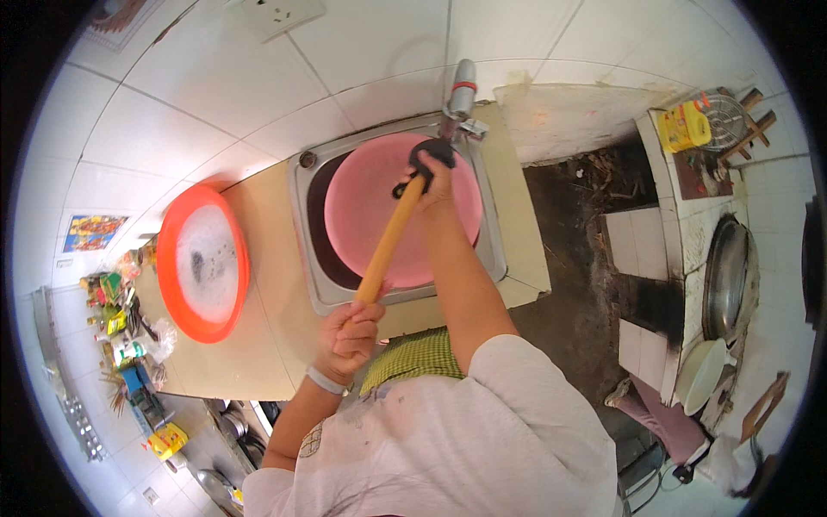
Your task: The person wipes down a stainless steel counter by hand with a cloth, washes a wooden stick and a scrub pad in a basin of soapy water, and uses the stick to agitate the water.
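A wooden stick slants up over a pink plastic basin, which sits in a steel sink. My left hand, with a band at its wrist, is closed around the stick's lower end. At the upper end, near the faucet, my right hand grips a black part on the stick; whether this is cloth or a fitting I cannot tell. A bright orange-red basin with white foam and a dark patch stands on the counter to the left.
Bottles and packets crowd the far left of the counter. On the right are a tiled stove with a large metal wok, a yellow jug and a pale green basin. A dark floor lies between.
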Motion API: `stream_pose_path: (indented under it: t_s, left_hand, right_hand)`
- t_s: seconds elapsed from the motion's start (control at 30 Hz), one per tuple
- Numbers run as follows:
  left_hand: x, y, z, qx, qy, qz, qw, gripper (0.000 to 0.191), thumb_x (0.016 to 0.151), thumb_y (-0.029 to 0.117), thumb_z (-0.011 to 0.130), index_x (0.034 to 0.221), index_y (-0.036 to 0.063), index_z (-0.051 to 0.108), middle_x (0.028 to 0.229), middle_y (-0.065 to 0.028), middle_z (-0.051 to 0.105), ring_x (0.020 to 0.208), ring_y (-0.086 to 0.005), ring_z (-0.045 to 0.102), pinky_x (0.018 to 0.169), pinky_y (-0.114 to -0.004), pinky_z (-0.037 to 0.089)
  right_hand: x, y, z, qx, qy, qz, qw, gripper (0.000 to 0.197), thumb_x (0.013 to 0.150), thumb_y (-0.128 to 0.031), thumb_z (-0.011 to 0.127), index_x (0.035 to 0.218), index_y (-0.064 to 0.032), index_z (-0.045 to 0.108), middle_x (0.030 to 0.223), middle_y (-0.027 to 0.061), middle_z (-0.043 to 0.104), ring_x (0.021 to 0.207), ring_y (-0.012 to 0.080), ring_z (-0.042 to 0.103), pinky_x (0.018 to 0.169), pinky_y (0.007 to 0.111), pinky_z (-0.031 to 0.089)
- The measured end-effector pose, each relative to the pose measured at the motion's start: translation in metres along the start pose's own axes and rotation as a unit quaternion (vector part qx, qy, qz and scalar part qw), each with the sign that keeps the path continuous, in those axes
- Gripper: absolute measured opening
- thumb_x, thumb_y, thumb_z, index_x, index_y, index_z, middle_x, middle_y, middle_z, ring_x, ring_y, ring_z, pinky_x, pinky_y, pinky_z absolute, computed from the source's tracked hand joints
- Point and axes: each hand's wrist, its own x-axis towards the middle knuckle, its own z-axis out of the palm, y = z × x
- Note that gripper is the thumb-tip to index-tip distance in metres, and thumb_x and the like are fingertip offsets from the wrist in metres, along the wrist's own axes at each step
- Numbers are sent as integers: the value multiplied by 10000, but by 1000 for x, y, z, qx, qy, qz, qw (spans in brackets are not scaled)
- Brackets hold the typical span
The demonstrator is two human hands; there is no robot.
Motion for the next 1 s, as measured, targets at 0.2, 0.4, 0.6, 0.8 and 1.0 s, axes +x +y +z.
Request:
stream_pose_path:
  t_s: [0.2, 0.4, 0.6, 0.8, 1.0]
  left_hand:
    - [-6, -6, -5, -26, -44, -33, 998, 438, 962, 125, 366, 1366, -10, 264, 741, -41, 366, 473, -85, 408, 346, -184, 394]
    - [-23, 2, -20, 884, 249, 120, 376, 302, 895, 113, 509, 1157, -5, 416, 748, -167, 569, 526, -283, 572, 479, -426, 460]
    - [-46, 36, -21, 932, 347, 65, 83, 338, 856, 153, 534, 1139, 0, 430, 788, -243, 605, 706, -430, 593, 607, -481, 461]
    - [-67, 50, -24, 926, 313, 116, 178, 355, 820, 191, 604, 1091, -8, 488, 778, -182, 603, 729, -341, 617, 628, -435, 473]
    - [-33, 30, -21, 761, 345, 149, 530, 263, 857, 128, 603, 1082, 8, 540, 655, -11, 511, 575, -93, 528, 488, -235, 410]
  right_hand:
    - [-4, -10, 8, 12, -20, 17, 1000, 276, 757, -243, 693, 818, -63, 492, 628, 99, 513, 520, 242, 510, 526, 374, 453]
    - [-15, 11, 28, -310, 172, -56, 933, 296, 710, -147, 713, 881, 4, 524, 661, 131, 544, 493, 271, 542, 459, 399, 467]
    - [-16, 7, 21, -725, 140, -67, 672, 436, 685, -300, 742, 958, 5, 590, 818, 173, 654, 756, 313, 649, 694, 404, 511]
    - [3, 15, -47, -847, 134, -168, 485, 666, 720, -380, 713, 1244, -45, 475, 1205, 205, 513, 1053, 396, 544, 831, 439, 484]
    - [-6, 32, -105, -916, 142, -190, 322, 741, 735, -297, 699, 1362, -62, 383, 1344, 215, 389, 1146, 412, 457, 902, 510, 429]
